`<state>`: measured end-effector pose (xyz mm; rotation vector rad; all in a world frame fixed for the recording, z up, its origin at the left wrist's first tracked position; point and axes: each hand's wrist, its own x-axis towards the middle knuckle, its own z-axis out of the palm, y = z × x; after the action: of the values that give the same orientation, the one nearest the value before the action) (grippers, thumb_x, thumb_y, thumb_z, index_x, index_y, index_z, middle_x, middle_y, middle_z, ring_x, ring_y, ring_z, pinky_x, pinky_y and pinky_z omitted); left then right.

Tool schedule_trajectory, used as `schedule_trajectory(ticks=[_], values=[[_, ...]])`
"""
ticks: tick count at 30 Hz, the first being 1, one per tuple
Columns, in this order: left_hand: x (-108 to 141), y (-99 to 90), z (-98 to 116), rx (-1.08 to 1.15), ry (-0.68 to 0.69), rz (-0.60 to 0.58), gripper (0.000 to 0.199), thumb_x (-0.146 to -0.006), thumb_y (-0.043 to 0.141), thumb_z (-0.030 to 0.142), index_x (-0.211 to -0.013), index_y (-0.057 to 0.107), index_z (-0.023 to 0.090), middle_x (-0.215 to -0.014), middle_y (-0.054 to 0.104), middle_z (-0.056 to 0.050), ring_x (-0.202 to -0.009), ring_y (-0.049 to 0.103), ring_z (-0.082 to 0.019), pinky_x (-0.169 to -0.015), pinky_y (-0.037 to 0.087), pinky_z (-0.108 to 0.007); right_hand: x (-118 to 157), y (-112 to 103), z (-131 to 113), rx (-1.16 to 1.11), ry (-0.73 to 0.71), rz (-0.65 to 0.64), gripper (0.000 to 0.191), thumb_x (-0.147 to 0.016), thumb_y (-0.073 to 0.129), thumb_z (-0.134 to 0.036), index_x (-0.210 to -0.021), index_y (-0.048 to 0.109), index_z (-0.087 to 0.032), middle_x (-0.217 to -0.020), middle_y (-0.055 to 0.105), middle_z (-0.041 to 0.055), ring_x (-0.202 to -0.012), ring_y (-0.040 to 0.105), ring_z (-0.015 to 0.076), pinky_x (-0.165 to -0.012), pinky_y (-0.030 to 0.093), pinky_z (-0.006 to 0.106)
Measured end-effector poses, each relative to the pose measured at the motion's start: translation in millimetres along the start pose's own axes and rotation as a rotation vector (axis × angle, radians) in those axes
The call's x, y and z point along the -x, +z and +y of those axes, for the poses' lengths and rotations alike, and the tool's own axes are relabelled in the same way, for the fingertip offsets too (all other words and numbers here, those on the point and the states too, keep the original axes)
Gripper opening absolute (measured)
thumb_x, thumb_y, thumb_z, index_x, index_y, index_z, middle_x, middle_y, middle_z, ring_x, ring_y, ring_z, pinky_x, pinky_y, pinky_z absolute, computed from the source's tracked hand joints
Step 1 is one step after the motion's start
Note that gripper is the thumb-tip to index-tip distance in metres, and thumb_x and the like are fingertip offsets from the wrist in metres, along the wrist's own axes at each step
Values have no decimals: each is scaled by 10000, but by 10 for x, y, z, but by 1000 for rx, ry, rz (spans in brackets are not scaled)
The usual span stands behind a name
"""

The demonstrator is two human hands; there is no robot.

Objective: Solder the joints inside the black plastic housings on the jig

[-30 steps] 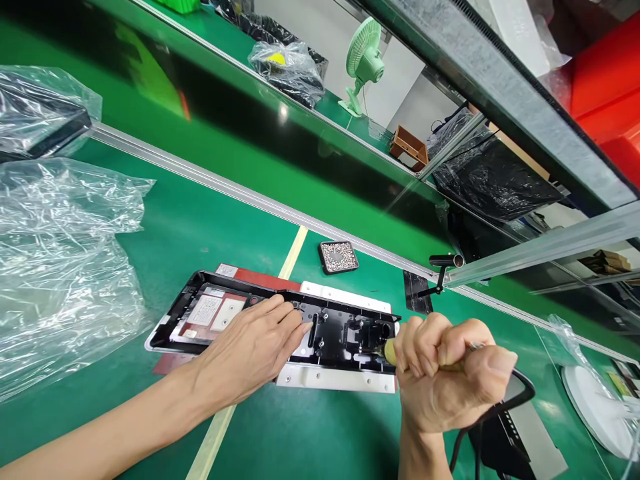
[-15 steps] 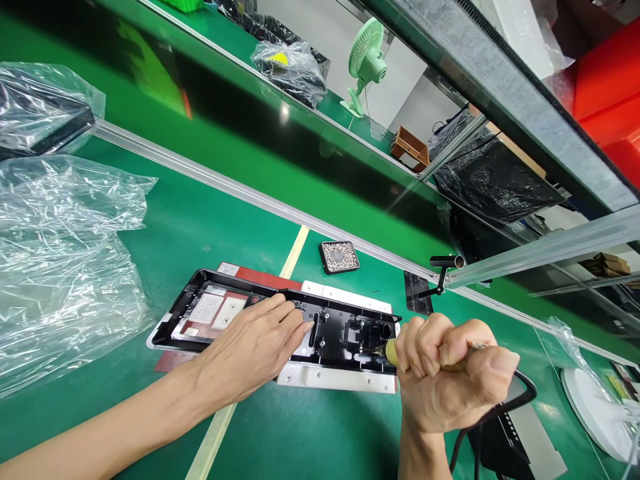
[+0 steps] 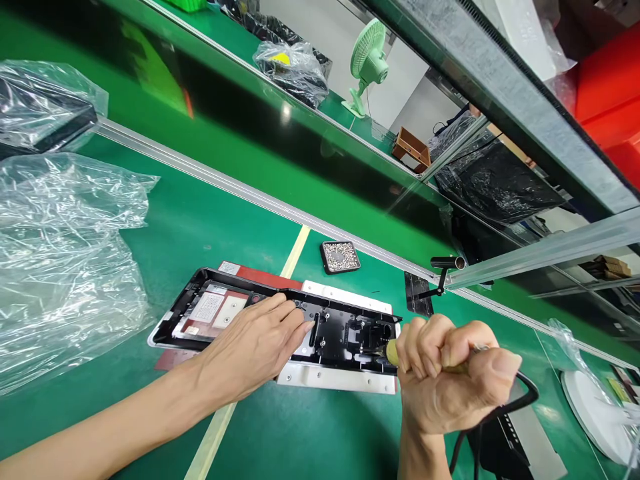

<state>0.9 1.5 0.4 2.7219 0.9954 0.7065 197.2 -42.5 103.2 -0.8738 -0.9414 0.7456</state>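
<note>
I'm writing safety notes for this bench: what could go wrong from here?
The tool in the right hand might slip and scratch the casing. A slip could also jab the left hand, which rests on that casing. The cable looping beside the right hand might snag and jerk the tool.

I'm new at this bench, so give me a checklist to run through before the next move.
1. Left hand on the black housing: ok, touching it.
2. Right hand gripping the yellow-handled tool: ok, fingers wrapped around it.
3. Tool tip seated: cannot tell; it reaches into the housing, but its contact is too small to see.
4. Black cable clear of the housing: ok, its visible part loops beside the right hand.
5. Small tray apart from the housing: ok.
</note>
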Motion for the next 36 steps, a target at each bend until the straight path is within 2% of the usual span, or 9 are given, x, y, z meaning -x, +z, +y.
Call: schedule_trajectory(ticks=[16,29,36], values=[[9,16,-5,-1,3,-1,302,-1033,411,233,-751,513,197,-699,518,-16,-683,445,-202,-736,411,-392,0,-19,10,-30,-3,-1,422,-910,471,-426,-559,400,-202,-441,282,-71,-343,239,67,-290,261,176],[-3,3,2,5,5,-11,314,-1039,395,235,-749,511,198,-697,525,-21,-687,453,-212,-735,401,-395,2,-34,6,-12,-13,-31,468,-918,479,-497,-564,398,-201,-445,298,-73,-346,263,70,-290,290,181],[2,7,-5,13,-6,-20,312,-1038,400,237,-750,514,200,-701,521,-20,-690,446,-210,-739,397,-392,2,-32,16,-12,-20,-45,430,-927,448,-437,-570,399,-203,-453,292,-72,-352,252,66,-298,278,171]])
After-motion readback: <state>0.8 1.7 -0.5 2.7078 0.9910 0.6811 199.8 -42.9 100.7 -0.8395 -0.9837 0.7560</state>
